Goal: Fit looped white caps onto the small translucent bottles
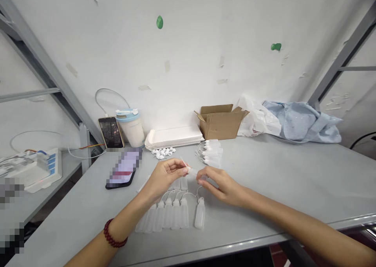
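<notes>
Over the middle of the table, a small translucent plastic bottle (193,172) is held between my two hands. My left hand (164,175) pinches its narrow neck end, where a thin white strip sticks up. The fingers of my right hand (221,184) close round its other end. Below lies a row of similar bottles (175,215) with thin white loops at their necks. One bottle (200,216) rests apart to the right of that row. More bottles (176,184) lie behind it, partly hidden by my left hand.
Small white caps (163,153) lie in a pile before a stack of white foam sheets (176,136). Looped bottles (212,154) are grouped near an open cardboard box (221,122). Two phones (111,132), a cup (131,130), a plastic bag (255,116) and blue cloth (302,120) stand around.
</notes>
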{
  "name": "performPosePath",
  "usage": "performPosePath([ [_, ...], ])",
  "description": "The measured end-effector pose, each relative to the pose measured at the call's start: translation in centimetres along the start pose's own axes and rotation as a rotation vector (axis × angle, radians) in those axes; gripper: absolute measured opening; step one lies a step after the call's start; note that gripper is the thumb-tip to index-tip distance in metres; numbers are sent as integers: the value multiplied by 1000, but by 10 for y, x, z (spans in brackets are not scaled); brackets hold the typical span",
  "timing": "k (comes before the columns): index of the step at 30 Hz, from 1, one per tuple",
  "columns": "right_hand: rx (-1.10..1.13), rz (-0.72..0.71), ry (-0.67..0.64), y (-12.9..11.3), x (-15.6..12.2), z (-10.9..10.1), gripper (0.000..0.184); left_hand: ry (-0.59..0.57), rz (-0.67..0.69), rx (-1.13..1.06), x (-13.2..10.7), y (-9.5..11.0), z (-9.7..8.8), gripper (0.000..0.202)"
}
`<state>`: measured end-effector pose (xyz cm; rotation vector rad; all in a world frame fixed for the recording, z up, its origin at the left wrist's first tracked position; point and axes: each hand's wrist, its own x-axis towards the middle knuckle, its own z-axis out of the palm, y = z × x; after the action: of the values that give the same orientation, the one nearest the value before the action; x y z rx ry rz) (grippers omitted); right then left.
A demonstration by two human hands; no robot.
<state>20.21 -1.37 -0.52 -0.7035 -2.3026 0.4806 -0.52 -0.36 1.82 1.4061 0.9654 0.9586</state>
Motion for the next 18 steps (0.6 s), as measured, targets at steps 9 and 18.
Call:
performPosePath([
  [9, -65, 61, 23, 5, -2, 4, 14, -6, -10, 21, 0, 0, 2, 16],
  [18, -6, 199, -49, 5, -2, 6, 23, -48, 54, 8, 1, -4, 3, 18],
])
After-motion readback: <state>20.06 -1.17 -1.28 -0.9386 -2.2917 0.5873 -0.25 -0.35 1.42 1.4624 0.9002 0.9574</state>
